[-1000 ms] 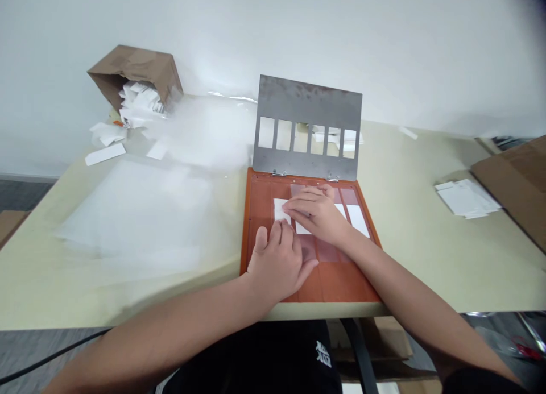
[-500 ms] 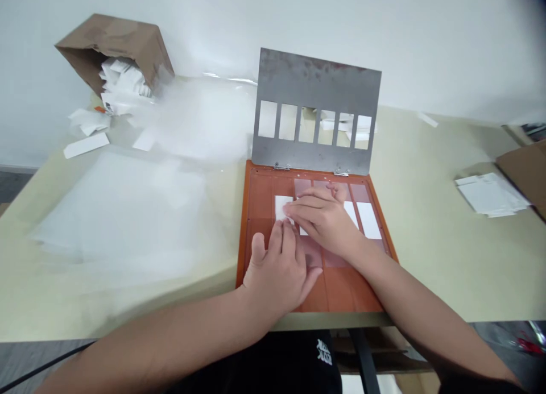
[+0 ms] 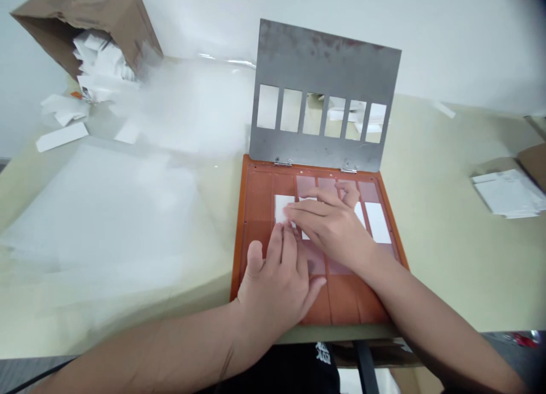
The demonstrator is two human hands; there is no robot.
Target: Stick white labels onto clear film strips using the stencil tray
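Note:
An orange tray (image 3: pixel 258 198) with shallow channels lies on the table, and a hinged grey metal plate (image 3: pixel 324 53) with a row of rectangular cut-outs stands raised at its back. My left hand (image 3: pixel 275 283) rests over the tray's front with fingers stretched out. Its fingertips touch the lower edge of a white card (image 3: pixel 282 205). From the right, my right hand (image 3: pixel 330 226) lies over the tray, fingers extended and their tips on that same card. Another white card (image 3: pixel 377 222) sits in the right channel, on a translucent pinkish film. More white cards between them are partly hidden under my right hand.
Translucent plastic sheets (image 3: pixel 106 206) spread over the left of the table (image 3: pixel 435 257). Behind them a cardboard box (image 3: pixel 100 7) lies tipped, white pieces spilling out. A stack of white cards (image 3: pixel 507 192) lies at the right beside a brown carton (image 3: pixel 533 166).
The camera view has shifted slightly closer to the tray. Both hands keep nearly the same places at the white card; my fingers have moved only a little.

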